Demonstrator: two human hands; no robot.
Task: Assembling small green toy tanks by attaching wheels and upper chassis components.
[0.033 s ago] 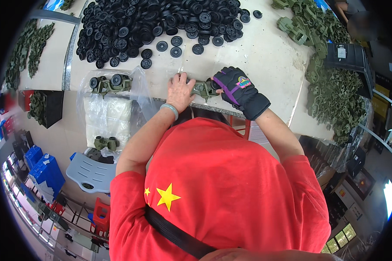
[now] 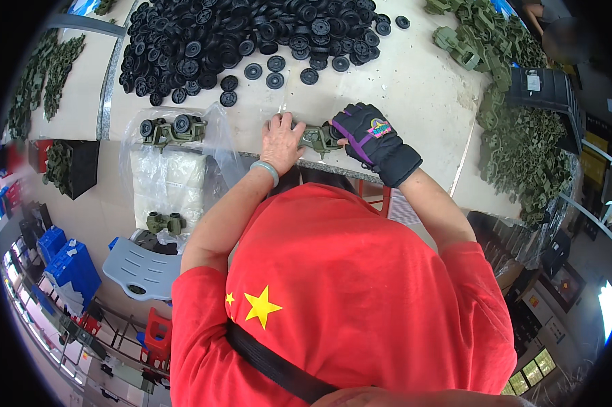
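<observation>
A green toy vehicle [image 2: 314, 138] is held at the table's [image 2: 418, 102] near edge, long axis left to right, front indiscernible; its left end is gripped by the left hand [image 2: 280, 140], its right by the gloved right hand [image 2: 369, 138]; black wheels [image 2: 187, 67] are heaped beyond

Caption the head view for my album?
Bare left hand, gloved right hand on green vehicle part; black wheels heaped beyond.
</observation>
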